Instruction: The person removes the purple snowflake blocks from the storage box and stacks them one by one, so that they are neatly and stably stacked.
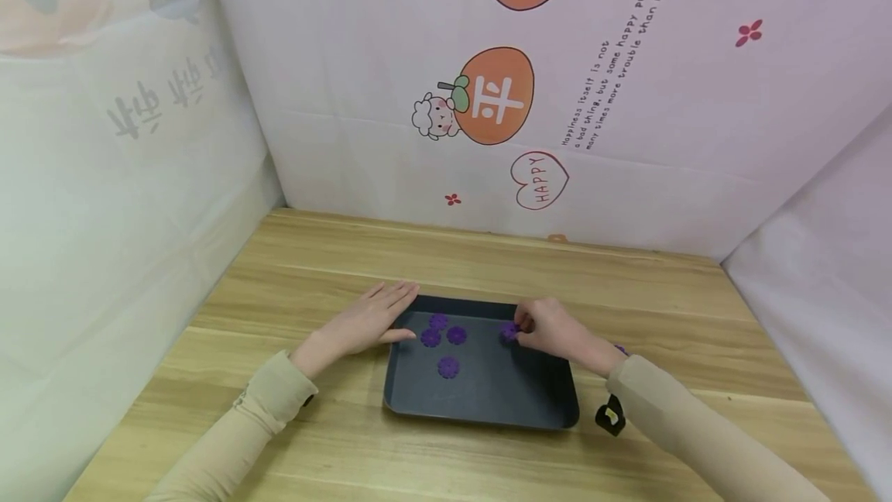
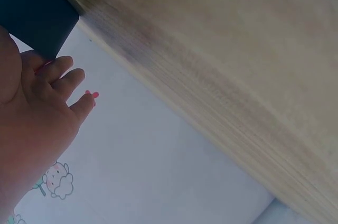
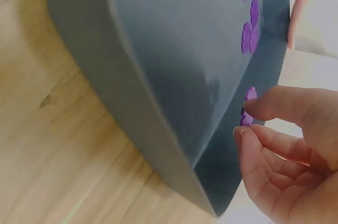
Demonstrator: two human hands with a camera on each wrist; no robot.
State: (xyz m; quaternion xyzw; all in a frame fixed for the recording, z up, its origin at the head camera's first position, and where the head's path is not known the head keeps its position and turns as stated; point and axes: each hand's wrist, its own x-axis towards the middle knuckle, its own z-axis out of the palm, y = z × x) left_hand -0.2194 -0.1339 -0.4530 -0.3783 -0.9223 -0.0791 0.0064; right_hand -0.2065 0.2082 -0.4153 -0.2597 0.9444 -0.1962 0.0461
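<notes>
A dark grey rectangular tray (image 1: 502, 397) lies on the wooden table. Several purple flower-shaped pieces (image 1: 449, 368) are inside it; most sit grouped toward the back left, one nearer the middle. My left hand (image 1: 369, 321) rests at the tray's back left corner, fingers extended along the rim and thumb reaching over the inside. Over the back right part of the tray, my right hand (image 1: 555, 333) pinches one purple flower-shaped piece (image 3: 250, 97) between thumb and index finger. The remaining right fingers curl loosely in the right wrist view.
A bit of purple (image 1: 621, 348) shows behind my right wrist, mostly hidden. Below that wrist hangs a black item with a yellow mark (image 1: 611, 415). White printed cloth (image 1: 390, 161) stands behind the wooden table (image 1: 334, 254) and along both sides.
</notes>
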